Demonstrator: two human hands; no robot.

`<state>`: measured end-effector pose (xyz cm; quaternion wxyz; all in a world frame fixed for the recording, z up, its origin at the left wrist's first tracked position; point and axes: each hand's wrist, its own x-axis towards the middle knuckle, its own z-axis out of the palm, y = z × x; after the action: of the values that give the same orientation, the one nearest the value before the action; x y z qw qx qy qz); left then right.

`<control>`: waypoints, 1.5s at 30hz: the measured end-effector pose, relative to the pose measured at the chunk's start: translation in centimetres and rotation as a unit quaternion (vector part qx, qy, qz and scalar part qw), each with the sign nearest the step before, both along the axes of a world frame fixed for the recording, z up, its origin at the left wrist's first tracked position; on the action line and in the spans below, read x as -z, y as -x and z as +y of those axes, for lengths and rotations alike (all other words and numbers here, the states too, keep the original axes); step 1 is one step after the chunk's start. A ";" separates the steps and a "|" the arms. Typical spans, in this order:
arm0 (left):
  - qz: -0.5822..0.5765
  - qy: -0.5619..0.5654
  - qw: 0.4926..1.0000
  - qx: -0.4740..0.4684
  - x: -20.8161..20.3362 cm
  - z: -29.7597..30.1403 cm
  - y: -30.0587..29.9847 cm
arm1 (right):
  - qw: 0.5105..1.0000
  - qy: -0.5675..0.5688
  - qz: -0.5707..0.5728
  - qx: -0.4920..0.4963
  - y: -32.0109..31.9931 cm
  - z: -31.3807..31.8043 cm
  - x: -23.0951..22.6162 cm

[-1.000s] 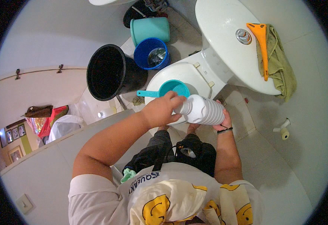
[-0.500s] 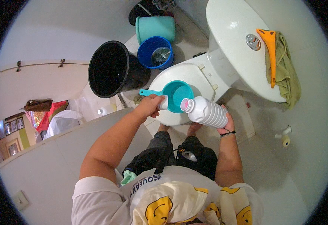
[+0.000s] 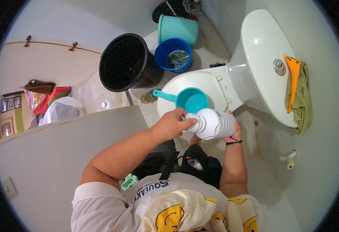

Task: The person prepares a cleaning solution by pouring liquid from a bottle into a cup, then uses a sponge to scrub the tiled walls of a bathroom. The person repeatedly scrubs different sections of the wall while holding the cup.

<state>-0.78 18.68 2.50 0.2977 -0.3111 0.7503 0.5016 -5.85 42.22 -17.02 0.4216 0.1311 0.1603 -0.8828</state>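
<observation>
White ribbed bottle: held tilted above the near edge of the toilet lid, neck to the left; opaque, so its contents cannot be seen.
Left hand: thumb and fingers pinching the white cap at the bottle's neck — whether it is screwed down cannot be told.
Right hand: grasping the bottle around its base, palm partly hidden behind it.
Teal dipper: on the toilet lid, just beside the bottle, handle pointing left; any liquid in its bowl is hard to make out.
Blue bucket: murky liquid, with something in it too dim to name.
Black bin: touching or close beside the blue bucket, its inside lost in shadow.
Mint bucket: behind the blue one, its inside out of view.
Cistern: orange scraper and olive towel along its right edge, the towel hanging over.
Room: partition wall beside the left forearm; tiled floor between toilet and right-hand wall — some space there.
</observation>
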 end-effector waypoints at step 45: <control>-0.152 -0.068 0.969 -0.184 7.2 -6.3 -1.4 | 0.974 -0.218 0.020 0.054 -1.5 4.9 3.2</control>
<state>0.62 12.40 -4.65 0.3313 -0.4955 0.5903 0.5444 -4.33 47.12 -20.23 0.3316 0.2110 0.3499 -0.8503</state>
